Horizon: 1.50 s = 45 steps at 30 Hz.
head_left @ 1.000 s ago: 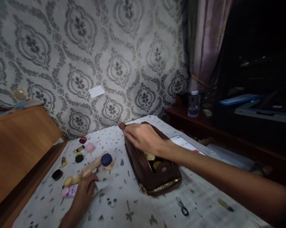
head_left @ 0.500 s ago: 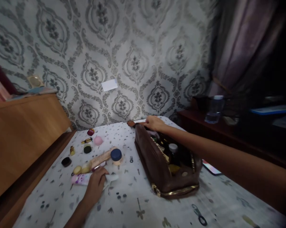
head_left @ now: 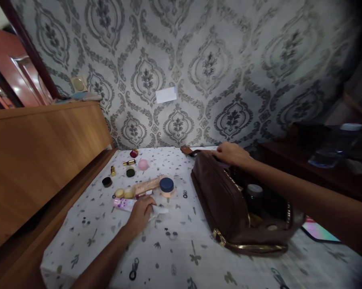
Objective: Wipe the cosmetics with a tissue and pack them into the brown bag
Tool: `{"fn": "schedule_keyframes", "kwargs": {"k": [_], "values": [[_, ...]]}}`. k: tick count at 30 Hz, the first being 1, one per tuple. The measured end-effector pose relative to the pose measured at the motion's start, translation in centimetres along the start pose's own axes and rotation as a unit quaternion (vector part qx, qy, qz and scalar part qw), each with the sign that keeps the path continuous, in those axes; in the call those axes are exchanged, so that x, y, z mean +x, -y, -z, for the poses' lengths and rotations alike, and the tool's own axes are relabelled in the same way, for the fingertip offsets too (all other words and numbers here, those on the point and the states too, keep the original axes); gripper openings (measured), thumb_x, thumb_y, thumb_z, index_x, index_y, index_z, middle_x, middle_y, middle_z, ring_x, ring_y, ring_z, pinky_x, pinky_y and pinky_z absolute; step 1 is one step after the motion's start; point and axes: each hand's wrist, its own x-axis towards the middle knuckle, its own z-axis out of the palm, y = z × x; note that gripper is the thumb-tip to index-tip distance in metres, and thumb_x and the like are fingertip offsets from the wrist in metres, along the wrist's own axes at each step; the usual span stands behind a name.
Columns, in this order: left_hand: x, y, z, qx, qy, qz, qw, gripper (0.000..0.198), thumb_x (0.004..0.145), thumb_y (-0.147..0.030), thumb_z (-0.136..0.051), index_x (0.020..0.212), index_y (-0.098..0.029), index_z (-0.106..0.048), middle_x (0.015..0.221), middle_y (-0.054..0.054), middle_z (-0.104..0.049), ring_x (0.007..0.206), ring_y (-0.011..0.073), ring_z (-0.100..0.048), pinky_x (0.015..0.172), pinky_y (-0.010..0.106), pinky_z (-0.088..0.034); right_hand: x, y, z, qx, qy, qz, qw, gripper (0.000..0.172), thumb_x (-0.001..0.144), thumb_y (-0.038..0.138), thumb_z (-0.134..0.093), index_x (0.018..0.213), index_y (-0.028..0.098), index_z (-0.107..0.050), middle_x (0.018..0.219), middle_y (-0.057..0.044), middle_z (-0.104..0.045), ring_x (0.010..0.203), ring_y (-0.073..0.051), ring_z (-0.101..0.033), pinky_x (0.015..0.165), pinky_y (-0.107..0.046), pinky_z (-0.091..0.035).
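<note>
A brown zip-up bag (head_left: 217, 192) stands gaping on the patterned cloth, a dark bottle with a pale cap (head_left: 255, 191) inside it. My right hand (head_left: 232, 153) reaches across the bag to its far end, fingers curled on a brown strap (head_left: 187, 150). Over at the left, my left hand (head_left: 142, 208) is closed over a white and purple tube (head_left: 123, 204), whose white end sticks out past the fingers. Just beyond that hand lie a small pink lip-gloss-like tube (head_left: 145, 194), a beige tube (head_left: 147, 185) and a blue-lidded jar (head_left: 167, 187).
Farther left are a pink ball-shaped sponge (head_left: 143, 164), a dark round lid (head_left: 106, 182), a green-black pot (head_left: 130, 171) and gold-coloured small items. A phone (head_left: 321, 232) lies right of the bag. A wooden panel (head_left: 48, 140) borders the left; a clear bottle (head_left: 334, 146) stands right.
The view has swung right-to-left, so everything sits farther right and the bag looks nearer. Both hands keep their places, left on the tube and right at the bag's far end.
</note>
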Motion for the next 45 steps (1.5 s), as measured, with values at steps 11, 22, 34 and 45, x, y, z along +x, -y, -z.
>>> {"fn": "schedule_keyframes", "kwargs": {"k": [11,22,34,45], "values": [[0.8,1.3,1.5,-0.121,0.001,0.118,0.986,0.022,0.065,-0.017,-0.043,0.069,-0.017,-0.065,0.058,-0.002,-0.056,0.054,0.0133,-0.049,0.053,0.023,-0.039,-11.2,6.3,0.7,0.142,-0.135,0.183,0.963,0.039,0.096,0.043,-0.035,0.082,0.021,-0.063,0.075,-0.009,-0.068,0.067,-0.023,-0.06,0.063,-0.031,-0.039],[2.3,5.6,11.1,-0.112,-0.286,0.192,0.932,0.027,0.068,-0.035,-0.046,0.081,-0.018,-0.061,0.064,-0.003,-0.054,0.055,0.0127,-0.049,0.051,0.022,-0.036,-15.3,11.5,-15.2,0.338,0.174,0.191,0.905,0.039,0.096,0.037,-0.037,0.063,0.02,-0.051,0.058,-0.002,-0.06,0.055,-0.016,-0.057,0.056,-0.025,-0.038],[5.0,3.3,5.7,0.038,-0.112,0.032,0.992,0.034,0.085,-0.032,-0.051,0.11,-0.016,-0.068,0.119,0.011,-0.067,0.114,0.0239,-0.06,0.103,0.038,-0.043,-14.7,10.9,-17.4,0.513,0.214,0.117,0.823,0.029,0.094,0.029,-0.044,0.072,0.017,-0.059,0.061,0.001,-0.059,0.05,-0.012,-0.051,0.049,-0.021,-0.04],[3.4,4.7,2.0,0.389,-0.045,-0.115,0.913,0.039,0.097,-0.033,-0.041,0.129,-0.017,-0.058,0.128,0.014,-0.064,0.113,0.0272,-0.061,0.096,0.04,-0.049,-15.0,11.1,-17.1,0.519,0.2,0.108,0.824,0.022,0.089,0.014,-0.048,0.072,0.015,-0.062,0.058,0.003,-0.057,0.047,-0.009,-0.05,0.046,-0.018,-0.037]]}}
